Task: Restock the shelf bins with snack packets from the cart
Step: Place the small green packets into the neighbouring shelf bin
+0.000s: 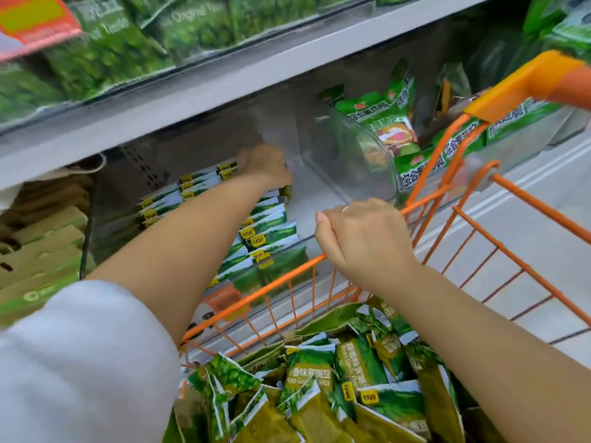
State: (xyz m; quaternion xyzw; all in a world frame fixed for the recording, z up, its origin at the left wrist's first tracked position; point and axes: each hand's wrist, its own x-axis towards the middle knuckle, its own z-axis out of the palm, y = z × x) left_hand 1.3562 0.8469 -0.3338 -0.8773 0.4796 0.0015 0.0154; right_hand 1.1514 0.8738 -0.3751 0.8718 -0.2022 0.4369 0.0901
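A row of green and white snack packets (pixel 267 232) stands in a clear shelf bin on the middle shelf. My left hand (pixel 264 166) reaches deep into that bin, over the back of the row. Its fingers curl down on a snack packet whose green edge (pixel 285 190) shows under the hand. My right hand (pixel 363 238) grips the top wire of the orange cart (pixel 287 276) at its front rim. Inside the cart lie several loose green snack packets (pixel 319 378) in a heap.
A second clear bin (pixel 348 155) to the right holds different green packets (pixel 374 113). The cart's orange handle (pixel 524 81) rises at the upper right. Brown and green cartons (pixel 38 244) are stacked at left. Large green bags (pixel 128 43) fill the shelf above.
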